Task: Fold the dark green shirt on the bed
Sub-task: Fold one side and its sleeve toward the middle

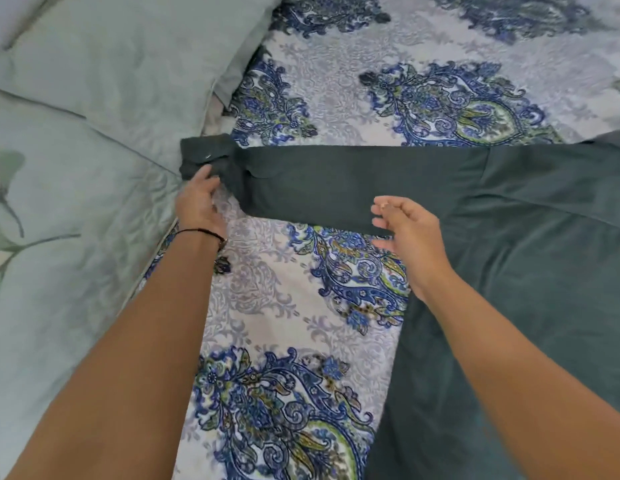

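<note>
The dark green shirt [509,258] lies flat on the bed, its body at the right and one long sleeve [319,183] stretched out to the left. The sleeve's buttoned cuff [203,155] reaches the pillows. My left hand [199,202] rests at the cuff end, fingers touching the fabric's lower edge. My right hand [407,230] hovers over the sleeve's near edge close to the shoulder, fingers apart and holding nothing.
The bed is covered by a white sheet with blue and green paisley [284,306]. Two pale green pillows [94,81] lie along the left side, the nearer one [52,254] with a leaf print.
</note>
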